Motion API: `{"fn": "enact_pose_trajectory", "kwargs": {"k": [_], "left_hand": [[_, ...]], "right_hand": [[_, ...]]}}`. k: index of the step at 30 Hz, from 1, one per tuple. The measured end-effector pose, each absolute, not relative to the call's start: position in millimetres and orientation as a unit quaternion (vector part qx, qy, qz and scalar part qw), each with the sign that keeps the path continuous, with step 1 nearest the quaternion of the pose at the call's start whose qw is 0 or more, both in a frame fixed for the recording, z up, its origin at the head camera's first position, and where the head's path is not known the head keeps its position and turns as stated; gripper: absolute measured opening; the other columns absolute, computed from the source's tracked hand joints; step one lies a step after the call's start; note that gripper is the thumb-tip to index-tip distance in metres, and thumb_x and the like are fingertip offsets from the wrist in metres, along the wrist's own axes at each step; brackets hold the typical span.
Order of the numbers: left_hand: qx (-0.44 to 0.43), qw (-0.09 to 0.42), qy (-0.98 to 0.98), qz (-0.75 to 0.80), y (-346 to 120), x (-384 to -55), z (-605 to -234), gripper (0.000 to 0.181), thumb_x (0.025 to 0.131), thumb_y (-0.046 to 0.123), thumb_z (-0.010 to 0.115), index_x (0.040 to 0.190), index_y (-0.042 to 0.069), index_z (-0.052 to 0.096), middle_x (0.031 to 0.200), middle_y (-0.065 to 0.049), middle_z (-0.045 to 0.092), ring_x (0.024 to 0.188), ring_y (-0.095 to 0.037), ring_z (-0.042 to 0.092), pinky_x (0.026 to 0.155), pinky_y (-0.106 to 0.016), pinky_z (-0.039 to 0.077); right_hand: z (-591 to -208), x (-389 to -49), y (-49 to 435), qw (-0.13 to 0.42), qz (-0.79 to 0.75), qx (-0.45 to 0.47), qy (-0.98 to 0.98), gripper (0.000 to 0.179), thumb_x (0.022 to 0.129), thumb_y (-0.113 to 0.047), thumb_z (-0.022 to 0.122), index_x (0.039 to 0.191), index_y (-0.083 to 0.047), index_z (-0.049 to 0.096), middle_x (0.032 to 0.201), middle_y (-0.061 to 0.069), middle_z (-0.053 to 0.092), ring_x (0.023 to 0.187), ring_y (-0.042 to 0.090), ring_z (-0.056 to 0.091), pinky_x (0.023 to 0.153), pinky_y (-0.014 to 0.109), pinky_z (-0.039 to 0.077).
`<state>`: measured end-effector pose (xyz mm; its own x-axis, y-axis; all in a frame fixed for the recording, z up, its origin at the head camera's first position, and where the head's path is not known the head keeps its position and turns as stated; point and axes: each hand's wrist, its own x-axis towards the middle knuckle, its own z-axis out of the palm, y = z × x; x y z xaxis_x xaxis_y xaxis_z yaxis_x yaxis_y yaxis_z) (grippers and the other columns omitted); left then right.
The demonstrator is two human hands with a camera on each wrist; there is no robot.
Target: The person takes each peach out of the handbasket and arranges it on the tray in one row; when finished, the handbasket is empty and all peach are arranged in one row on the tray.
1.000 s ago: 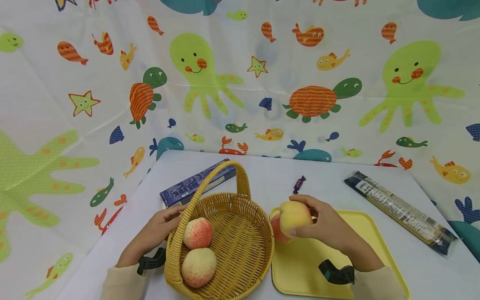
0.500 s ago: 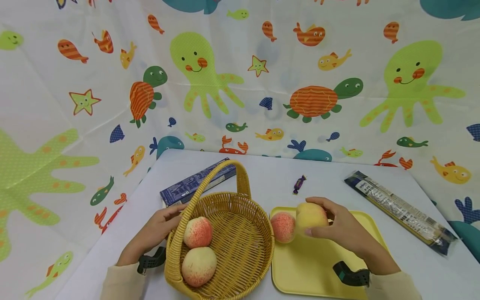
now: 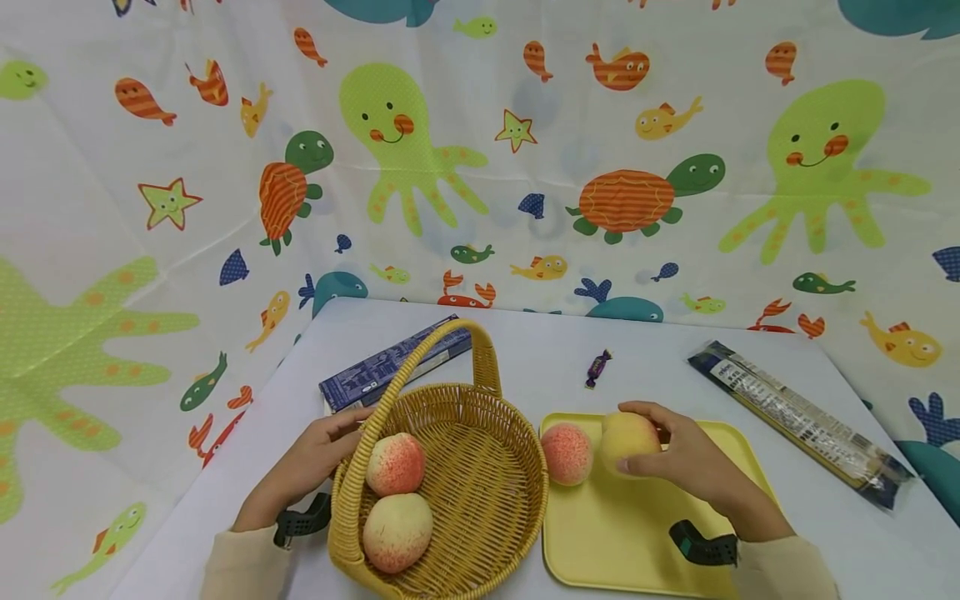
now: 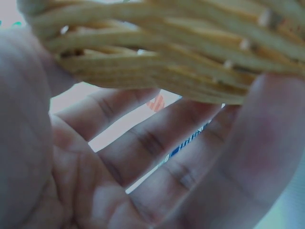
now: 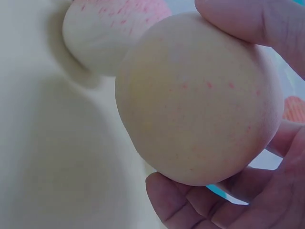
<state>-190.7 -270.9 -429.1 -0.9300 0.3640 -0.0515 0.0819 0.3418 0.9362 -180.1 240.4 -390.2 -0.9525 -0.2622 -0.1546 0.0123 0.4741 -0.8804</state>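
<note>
While the right hand [image 3: 675,446] holds a round, matte yellow toy-like peach [image 3: 628,442] between thumb and fingers, the fruit shows a smooth, pale surface with faint pink flecks in the right wrist view. It sits within the curve of the hand, its left side bare, the thumb on its near side and the fingers round its far and right sides. It is at the far part of a flat yellow tray with rounded corners [image 3: 615,542]; whether it touches the surface, I cannot tell. Just to its left on the tray is a round coral-red peach with a grainy-looking skin [image 3: 566,454].

Farther left stands a round golden wicker basket with an arched handle [image 3: 487,500], its strands tightly woven. At its left side lie a red-and-cream peach [image 3: 396,464] and, nearer, a larger cream peach speckled with red [image 3: 398,534]. The left hand [image 3: 318,458] rests against the basket's left outer side, its fingers extended with gaps between them.

Beyond the basket lies a long dark-blue printed box [image 3: 375,371]; beyond the tray, a purple wrapped sweet [image 3: 598,369].
</note>
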Motion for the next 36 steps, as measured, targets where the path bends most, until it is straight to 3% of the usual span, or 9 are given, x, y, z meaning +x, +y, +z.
{"fn": "enact_pose_trajectory", "kwargs": {"k": [10, 16, 23, 36], "left_hand": [[0.142, 0.126, 0.808, 0.558, -271, -191, -429, 0.048, 0.111, 0.025, 0.053, 0.152, -0.001, 0.05, 0.12, -0.026, 0.068, 0.085, -0.025, 0.075, 0.066, -0.044, 0.065], [0.143, 0.125, 0.807, 0.558, -270, -191, -428, 0.048, 0.111, 0.024, 0.052, 0.152, -0.001, 0.049, 0.12, -0.025, 0.069, 0.084, -0.025, 0.075, 0.065, -0.044, 0.065], [0.138, 0.126, 0.809, 0.558, -271, -190, -427, 0.05, 0.111, 0.025, 0.053, 0.152, -0.004, 0.049, 0.115, -0.019, 0.071, 0.082, -0.024, 0.075, 0.065, -0.043, 0.064], [0.138, 0.125, 0.809, 0.558, -271, -192, -430, 0.049, 0.111, 0.024, 0.053, 0.152, -0.002, 0.049, 0.119, -0.024, 0.069, 0.084, -0.025, 0.075, 0.066, -0.044, 0.065]], "right_hand": [[-397, -186, 242, 0.145, -0.473, -0.071, 0.866, 0.084, 0.08, -0.025, 0.088, 0.151, -0.003, 0.049, 0.119, 0.015, 0.063, 0.098, 0.028, 0.057, 0.077, 0.035, 0.055], [-404, -189, 242, 0.155, -0.489, -0.089, 0.854, 0.083, 0.079, -0.017, 0.087, 0.15, -0.001, 0.049, 0.113, 0.014, 0.064, 0.093, 0.026, 0.059, 0.074, 0.033, 0.055], [-410, -192, 240, 0.15, -0.483, -0.1, 0.857, 0.084, 0.075, -0.011, 0.088, 0.149, 0.003, 0.049, 0.117, 0.015, 0.062, 0.092, 0.026, 0.059, 0.075, 0.032, 0.056], [-410, -194, 231, 0.135, -0.452, -0.104, 0.876, 0.089, 0.068, -0.008, 0.093, 0.147, 0.004, 0.053, 0.116, 0.018, 0.053, 0.095, 0.027, 0.055, 0.078, 0.034, 0.054]]}}
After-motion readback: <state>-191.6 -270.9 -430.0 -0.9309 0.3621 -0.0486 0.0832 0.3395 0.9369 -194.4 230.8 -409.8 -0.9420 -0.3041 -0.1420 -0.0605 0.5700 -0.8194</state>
